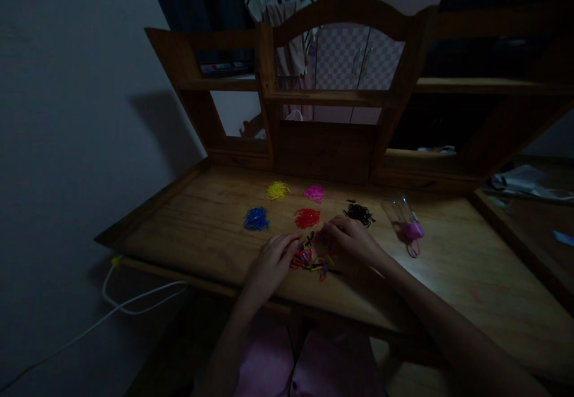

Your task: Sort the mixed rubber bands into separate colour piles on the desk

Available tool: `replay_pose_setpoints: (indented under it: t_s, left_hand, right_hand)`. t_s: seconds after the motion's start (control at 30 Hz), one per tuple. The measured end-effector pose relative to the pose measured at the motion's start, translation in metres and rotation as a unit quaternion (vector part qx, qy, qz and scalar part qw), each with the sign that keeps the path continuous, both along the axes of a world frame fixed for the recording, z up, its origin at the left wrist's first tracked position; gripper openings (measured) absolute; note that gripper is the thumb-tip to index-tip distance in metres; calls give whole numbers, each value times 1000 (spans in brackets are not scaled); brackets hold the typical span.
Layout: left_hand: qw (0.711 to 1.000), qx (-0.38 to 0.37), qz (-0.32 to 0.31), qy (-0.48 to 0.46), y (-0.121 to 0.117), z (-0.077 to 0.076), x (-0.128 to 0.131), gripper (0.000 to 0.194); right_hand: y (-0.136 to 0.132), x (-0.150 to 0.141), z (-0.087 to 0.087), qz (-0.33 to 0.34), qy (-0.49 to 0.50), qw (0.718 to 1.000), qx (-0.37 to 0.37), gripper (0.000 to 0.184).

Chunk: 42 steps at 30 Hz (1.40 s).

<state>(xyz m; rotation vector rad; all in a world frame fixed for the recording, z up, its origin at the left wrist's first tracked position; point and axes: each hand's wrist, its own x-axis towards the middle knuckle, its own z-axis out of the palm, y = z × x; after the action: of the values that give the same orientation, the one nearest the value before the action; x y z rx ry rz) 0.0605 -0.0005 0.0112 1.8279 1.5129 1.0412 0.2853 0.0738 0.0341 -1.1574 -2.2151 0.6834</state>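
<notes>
A mixed pile of small, thin coloured pieces [320, 263], which look like little elastic bands, lies on the wooden desk near its front edge. My left hand [274, 259] is at the pile's left side, thumb and fingertips drawn together at its edge. Over the pile's right side, my right hand [350, 235] has its fingers pinched; whatever is between them is too small to make out. Behind the hands are sorted heaps: blue [256, 219], yellow [278, 190], pink [314, 192], red [307, 217] and black [359, 213], the black one partly behind my right hand.
A clear bottle with a pink cap and loop [412, 229] lies on the desk [179, 223] at the right. A wooden shelf unit [325, 146] rises along the back. A white cable [134, 301] hangs at the left front edge. The room is dim.
</notes>
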Motion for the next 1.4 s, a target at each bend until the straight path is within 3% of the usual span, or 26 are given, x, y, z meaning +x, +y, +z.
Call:
replay_pose_setpoints:
  t_s: [0.17,0.3,0.4,0.53,0.73,0.93,1.13,1.4]
  left_hand:
    - [994,-39,-47,-89,4,1,8,32]
    - [986,-72,-36,-149,2,3,7,30]
    - [981,-86,-36,-169,1,5,7,29]
    - [979,-87,-51,-179,1,7,6,29]
    - [971,-87,-21,-220,4,7,2,31]
    - [961,-105,1,-256,3,11,-1,29]
    - [946,-111,22,-305,4,6,-5,30]
    - [944,-112,28,-308,3,4,-5,30]
  right_hand:
    - [3,2,-2,7,-9,1000,-23,42]
    - [2,2,-1,7,-10,1000,-23,44]
    - [-1,1,4,4,-2,1000,13,35]
    - [-7,-3,8,81,5,994,71,20]
    - [-11,-8,1,170,-1,982,78,34]
    - [-10,-7,0,145,-2,986,80,32]
    - [-13,-9,0,136,-4,986,92,27]
    - [-12,-12,-1,118,0,990,79,22]
